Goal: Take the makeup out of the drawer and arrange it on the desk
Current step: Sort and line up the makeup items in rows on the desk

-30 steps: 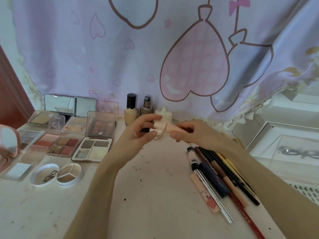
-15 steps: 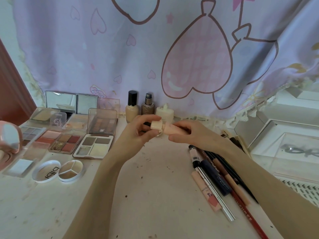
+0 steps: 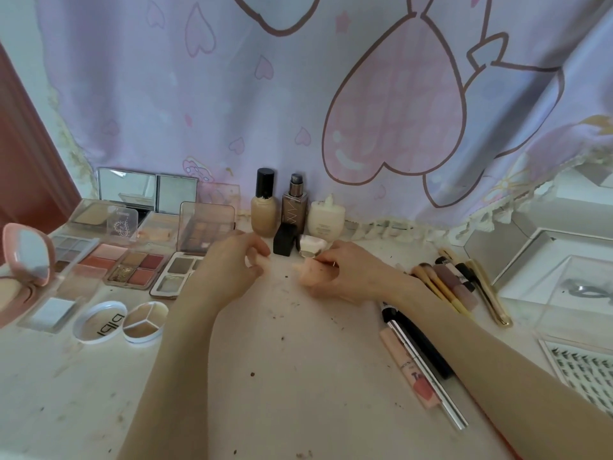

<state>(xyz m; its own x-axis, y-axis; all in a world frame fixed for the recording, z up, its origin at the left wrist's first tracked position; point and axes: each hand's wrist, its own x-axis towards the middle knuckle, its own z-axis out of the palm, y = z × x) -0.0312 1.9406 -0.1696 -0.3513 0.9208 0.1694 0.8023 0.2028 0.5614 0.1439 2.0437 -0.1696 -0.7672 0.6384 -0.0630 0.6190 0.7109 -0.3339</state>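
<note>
Fingers of the right hand (image 3: 345, 273) curl around a peach tube (image 3: 310, 272), its nozzle end bare and pointing left, held low over the desk (image 3: 282, 376). Left of the tube, apart from it, the left hand (image 3: 232, 263) pinches a small pale cap (image 3: 262, 264) between thumb and fingertips. Just behind the tube stand a black cap (image 3: 284, 240), a foundation bottle (image 3: 264, 204) and a cream jar (image 3: 325, 218). Right of it lie brushes (image 3: 444, 280).

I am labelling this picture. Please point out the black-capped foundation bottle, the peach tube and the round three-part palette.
black-capped foundation bottle (image 3: 264, 212), head view, on its beige body.
peach tube (image 3: 310, 273), head view, on its body left of the gripping fingers.
round three-part palette (image 3: 145, 322), head view, on its centre.
</note>
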